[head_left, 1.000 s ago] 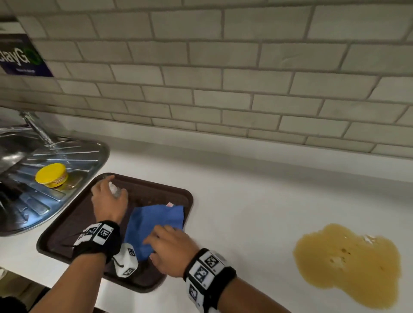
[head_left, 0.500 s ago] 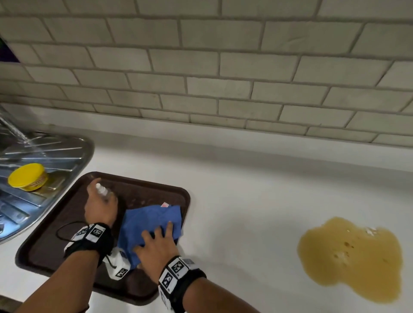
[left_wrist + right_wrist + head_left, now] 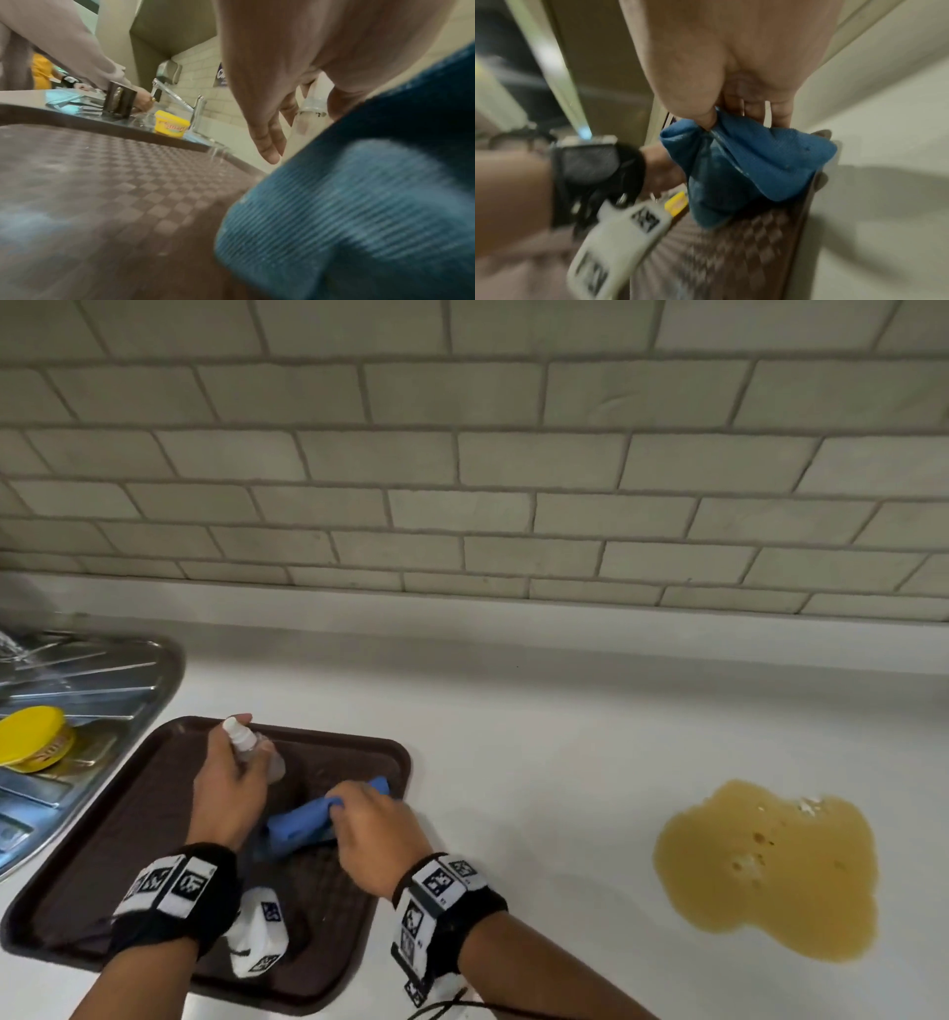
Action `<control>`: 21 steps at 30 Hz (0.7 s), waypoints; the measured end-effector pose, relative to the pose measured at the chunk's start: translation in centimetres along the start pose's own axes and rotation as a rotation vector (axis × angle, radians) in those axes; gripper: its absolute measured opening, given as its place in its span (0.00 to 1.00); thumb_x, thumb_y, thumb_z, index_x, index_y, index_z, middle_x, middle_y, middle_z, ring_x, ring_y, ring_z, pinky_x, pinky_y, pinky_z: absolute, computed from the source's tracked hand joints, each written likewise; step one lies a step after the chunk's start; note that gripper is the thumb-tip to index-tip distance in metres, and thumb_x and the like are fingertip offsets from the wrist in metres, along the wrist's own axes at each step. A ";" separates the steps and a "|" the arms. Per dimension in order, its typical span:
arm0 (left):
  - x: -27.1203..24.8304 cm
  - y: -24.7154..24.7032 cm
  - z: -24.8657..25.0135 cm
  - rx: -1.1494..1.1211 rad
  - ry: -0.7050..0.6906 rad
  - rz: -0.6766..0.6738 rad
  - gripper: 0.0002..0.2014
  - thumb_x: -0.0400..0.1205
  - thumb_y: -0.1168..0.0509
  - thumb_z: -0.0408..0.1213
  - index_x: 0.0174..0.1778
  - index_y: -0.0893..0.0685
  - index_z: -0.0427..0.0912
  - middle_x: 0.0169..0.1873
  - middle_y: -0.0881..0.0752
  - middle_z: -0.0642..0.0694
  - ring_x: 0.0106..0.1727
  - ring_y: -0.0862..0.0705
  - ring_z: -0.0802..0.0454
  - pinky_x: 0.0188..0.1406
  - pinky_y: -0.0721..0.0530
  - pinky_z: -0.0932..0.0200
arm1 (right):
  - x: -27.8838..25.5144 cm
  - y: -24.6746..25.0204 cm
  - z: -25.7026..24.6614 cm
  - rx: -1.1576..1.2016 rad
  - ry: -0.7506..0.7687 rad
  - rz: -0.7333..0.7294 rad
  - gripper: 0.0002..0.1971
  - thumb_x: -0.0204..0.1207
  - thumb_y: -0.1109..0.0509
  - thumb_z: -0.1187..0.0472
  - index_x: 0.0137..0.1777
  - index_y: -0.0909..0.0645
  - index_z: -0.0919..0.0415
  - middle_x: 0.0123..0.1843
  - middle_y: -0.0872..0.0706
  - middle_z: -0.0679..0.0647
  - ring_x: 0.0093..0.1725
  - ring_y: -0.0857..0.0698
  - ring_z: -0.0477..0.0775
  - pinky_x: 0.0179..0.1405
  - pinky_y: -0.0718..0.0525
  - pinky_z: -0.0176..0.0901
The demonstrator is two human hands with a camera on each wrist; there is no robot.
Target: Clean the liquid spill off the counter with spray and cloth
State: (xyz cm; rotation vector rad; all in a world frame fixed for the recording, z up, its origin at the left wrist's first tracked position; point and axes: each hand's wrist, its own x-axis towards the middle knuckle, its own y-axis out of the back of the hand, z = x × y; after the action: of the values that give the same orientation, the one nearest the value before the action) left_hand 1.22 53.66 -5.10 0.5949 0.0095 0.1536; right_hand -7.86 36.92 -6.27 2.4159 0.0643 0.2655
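A small clear spray bottle [image 3: 250,748] with a white top is gripped by my left hand [image 3: 232,778] above the brown tray [image 3: 128,819]; in the left wrist view the spray bottle [image 3: 307,119] shows between my fingers. My right hand [image 3: 377,829] pinches the bunched blue cloth [image 3: 308,819] over the tray, thumb against fingers; the right wrist view has the blue cloth [image 3: 746,164] hanging from that pinch. An amber liquid spill [image 3: 770,865] lies on the white counter [image 3: 539,737] to the right, well apart from both hands.
A steel sink drainboard [image 3: 87,690] at the left carries a yellow tub [image 3: 33,739]. The tiled wall [image 3: 462,480] runs along the back of the counter. In the left wrist view another person's arm [image 3: 77,50] reaches over the sink tap [image 3: 177,99].
My right hand went from lying flat on the spread cloth to pinching it into a bunch and lifting it. My left hand raised the spray bottle off the tray.
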 end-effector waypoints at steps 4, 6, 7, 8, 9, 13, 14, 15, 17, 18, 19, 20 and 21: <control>-4.1 0.1 3.5 -0.072 -0.126 -0.087 0.24 0.88 0.38 0.39 0.80 0.34 0.54 0.63 0.20 0.44 0.65 0.20 0.44 0.65 0.23 0.46 | -1.1 4.7 -0.2 0.219 -0.179 0.072 0.12 0.85 0.47 0.54 0.53 0.26 0.60 0.48 0.17 0.61 0.45 0.19 0.63 0.45 0.21 0.53; -6.6 -0.5 4.9 -0.101 -0.158 -0.147 0.27 0.88 0.39 0.40 0.83 0.39 0.57 0.64 0.21 0.45 0.67 0.22 0.45 0.69 0.23 0.41 | -2.4 6.9 0.3 0.313 -0.263 0.080 0.13 0.85 0.48 0.50 0.51 0.27 0.57 0.42 0.19 0.57 0.39 0.21 0.57 0.40 0.21 0.50; -7.9 -1.0 5.5 -0.114 -0.172 -0.172 0.29 0.88 0.38 0.44 0.83 0.41 0.61 0.66 0.20 0.45 0.68 0.21 0.44 0.71 0.24 0.39 | -3.3 8.1 0.6 0.359 -0.296 0.087 0.14 0.85 0.49 0.50 0.51 0.27 0.58 0.40 0.20 0.54 0.36 0.23 0.54 0.39 0.23 0.49; -9.2 -1.6 6.0 -0.131 -0.177 -0.194 0.30 0.86 0.37 0.50 0.83 0.43 0.68 0.66 0.18 0.44 0.69 0.20 0.44 0.72 0.24 0.36 | -4.3 9.1 1.2 0.395 -0.325 0.099 0.15 0.85 0.49 0.50 0.52 0.26 0.60 0.38 0.21 0.53 0.34 0.25 0.52 0.37 0.25 0.47; -10.6 -2.2 6.7 -0.153 -0.171 -0.223 0.32 0.83 0.37 0.56 0.81 0.44 0.75 0.65 0.16 0.45 0.68 0.19 0.44 0.71 0.23 0.36 | -5.4 10.3 1.8 0.426 -0.350 0.113 0.16 0.85 0.49 0.50 0.54 0.25 0.62 0.36 0.23 0.51 0.31 0.27 0.49 0.36 0.27 0.46; -15.6 -5.8 8.7 -0.220 -0.186 -0.375 0.34 0.77 0.40 0.62 0.80 0.44 0.78 0.61 0.13 0.50 0.64 0.16 0.55 0.65 0.24 0.48 | -10.8 15.3 3.8 0.575 -0.384 0.176 0.19 0.85 0.46 0.45 0.62 0.20 0.55 0.39 0.21 0.39 0.37 0.24 0.40 0.43 0.25 0.36; -16.9 -6.9 9.1 -0.243 -0.197 -0.416 0.33 0.78 0.40 0.61 0.80 0.43 0.77 0.60 0.12 0.52 0.64 0.17 0.61 0.64 0.25 0.52 | -12.3 16.5 4.3 0.610 -0.374 0.198 0.16 0.85 0.43 0.44 0.62 0.19 0.48 0.40 0.20 0.32 0.41 0.22 0.36 0.45 0.25 0.29; -18.1 -7.9 9.5 -0.256 -0.205 -0.455 0.31 0.81 0.40 0.59 0.80 0.41 0.77 0.59 0.11 0.55 0.63 0.16 0.64 0.63 0.25 0.56 | -13.8 17.7 4.9 0.634 -0.383 0.217 0.11 0.84 0.40 0.44 0.59 0.19 0.43 0.39 0.19 0.28 0.43 0.21 0.34 0.46 0.26 0.25; -20.6 -9.9 10.4 -0.267 -0.212 -0.527 0.27 0.85 0.39 0.55 0.78 0.40 0.79 0.54 0.11 0.59 0.58 0.15 0.67 0.58 0.21 0.67 | -17.1 19.9 6.1 0.650 -0.421 0.243 0.08 0.80 0.33 0.44 0.52 0.20 0.45 0.39 0.16 0.30 0.45 0.19 0.37 0.45 0.24 0.28; -21.8 -10.9 10.9 -0.262 -0.211 -0.563 0.27 0.83 0.41 0.52 0.76 0.40 0.81 0.52 0.11 0.58 0.56 0.14 0.66 0.53 0.20 0.72 | -18.7 20.9 6.9 0.634 -0.412 0.265 0.13 0.79 0.32 0.44 0.53 0.20 0.53 0.42 0.15 0.35 0.48 0.17 0.41 0.47 0.22 0.33; -23.1 -11.8 11.5 -0.256 -0.208 -0.593 0.28 0.82 0.42 0.52 0.75 0.40 0.82 0.52 0.11 0.56 0.55 0.14 0.65 0.49 0.20 0.73 | -20.3 21.9 7.7 0.600 -0.398 0.290 0.21 0.78 0.31 0.43 0.56 0.21 0.61 0.45 0.15 0.44 0.49 0.17 0.45 0.49 0.21 0.39; -24.3 -12.6 12.1 -0.252 -0.205 -0.616 0.27 0.81 0.42 0.52 0.73 0.40 0.83 0.52 0.10 0.55 0.55 0.14 0.65 0.48 0.21 0.71 | -21.8 22.9 8.2 0.566 -0.387 0.310 0.26 0.77 0.31 0.42 0.57 0.24 0.68 0.45 0.19 0.50 0.48 0.19 0.47 0.49 0.23 0.41; -25.6 -13.5 12.8 -0.249 -0.207 -0.631 0.27 0.80 0.42 0.53 0.71 0.40 0.86 0.52 0.10 0.55 0.54 0.14 0.65 0.49 0.21 0.67 | -23.3 24.0 8.9 0.534 -0.382 0.334 0.28 0.77 0.31 0.42 0.55 0.26 0.71 0.43 0.23 0.51 0.45 0.22 0.46 0.47 0.25 0.40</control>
State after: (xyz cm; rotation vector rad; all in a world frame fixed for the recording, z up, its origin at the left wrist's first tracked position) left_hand -21.46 31.76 -2.99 0.3348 -0.0226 -0.5134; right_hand -29.41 10.34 -1.24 2.9595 -0.5034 -0.0841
